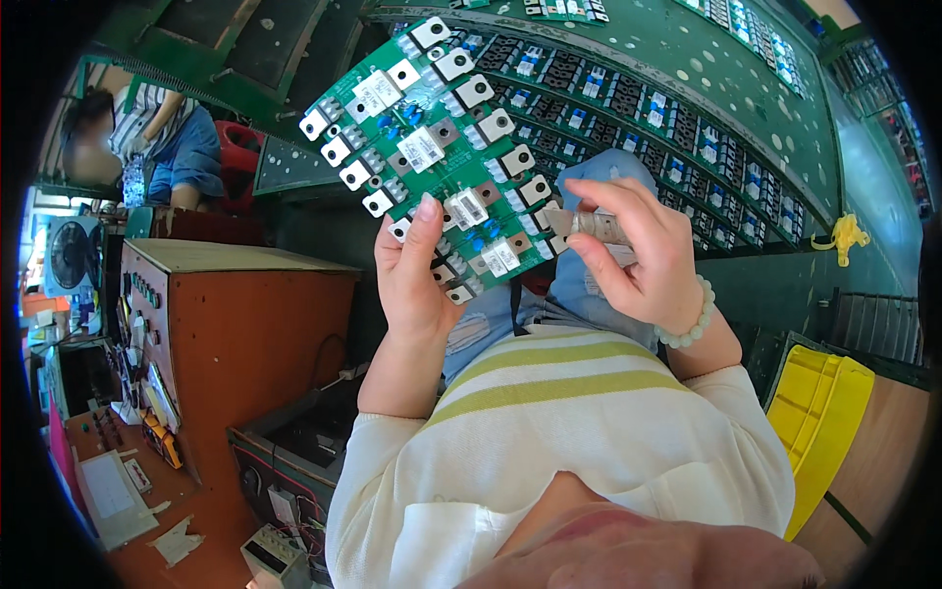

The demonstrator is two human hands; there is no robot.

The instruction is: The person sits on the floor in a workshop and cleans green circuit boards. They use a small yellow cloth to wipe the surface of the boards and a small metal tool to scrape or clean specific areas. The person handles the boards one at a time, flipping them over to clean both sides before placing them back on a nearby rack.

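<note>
Right of the middle of the frame, the person's right hand (643,253) is half curled, thumb and fingertips pinched around the taped handle of a small tool (601,229). The tool lies nearly level, its flat metal tip aimed at the left of the frame and overlapping the lower-right edge of a green board (432,185) (whether the tip touches the board or hovers over it, I cannot tell).

The board fills the upper middle of the frame, to the left of the right hand and partly above it. It is tilted: its long axis slopes from the upper left down to the lower right, so its lower end is nearest to the tool. The left hand (417,275) has hold of its lower-left edge, thumb laid on the face, the other fingers mostly hidden behind. White labels and blue parts run down the board's middle, with black-holed parts along both long sides.

Further out, the person's jeans (610,177) show behind the right hand. Rows of similar boards (657,113) lie on a green worktop (628,44) across the upper right. A yellow bin (824,402) stands at the lower right, an orange cabinet (250,363) at the left, and a seated co-worker (172,133) appears in the upper left.
</note>
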